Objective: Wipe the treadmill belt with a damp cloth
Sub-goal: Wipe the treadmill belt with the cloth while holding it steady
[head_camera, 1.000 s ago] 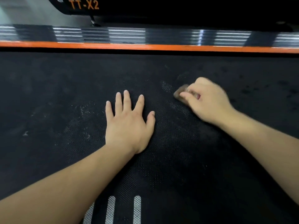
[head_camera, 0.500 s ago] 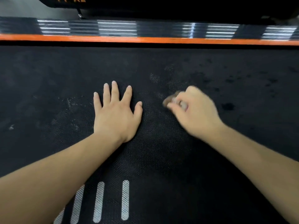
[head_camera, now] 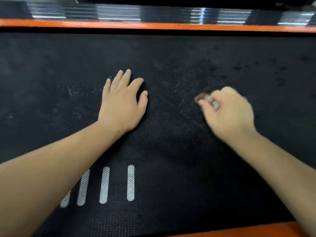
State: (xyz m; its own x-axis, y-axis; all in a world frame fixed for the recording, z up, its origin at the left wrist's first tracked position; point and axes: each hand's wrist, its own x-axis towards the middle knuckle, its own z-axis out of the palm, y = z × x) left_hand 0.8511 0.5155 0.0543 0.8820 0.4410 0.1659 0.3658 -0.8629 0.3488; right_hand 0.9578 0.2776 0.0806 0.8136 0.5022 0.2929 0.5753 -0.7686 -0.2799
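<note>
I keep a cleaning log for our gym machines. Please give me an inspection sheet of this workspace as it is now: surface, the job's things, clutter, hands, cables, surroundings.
Surface: black textured treadmill belt, pale dusty smears near the middle, dark blotches toward the right, white stripes printed near the front.
Job's things: small brownish cloth, bunched and blurred, mostly hidden in the hand, on the belt.
Clutter: nothing seen.
Hands: left hand rests flat on the belt, palm down; right hand grips the cloth.
Cables: nothing seen.
Surroundings: orange side rail beyond the belt, ribbed metal strip behind it.
</note>
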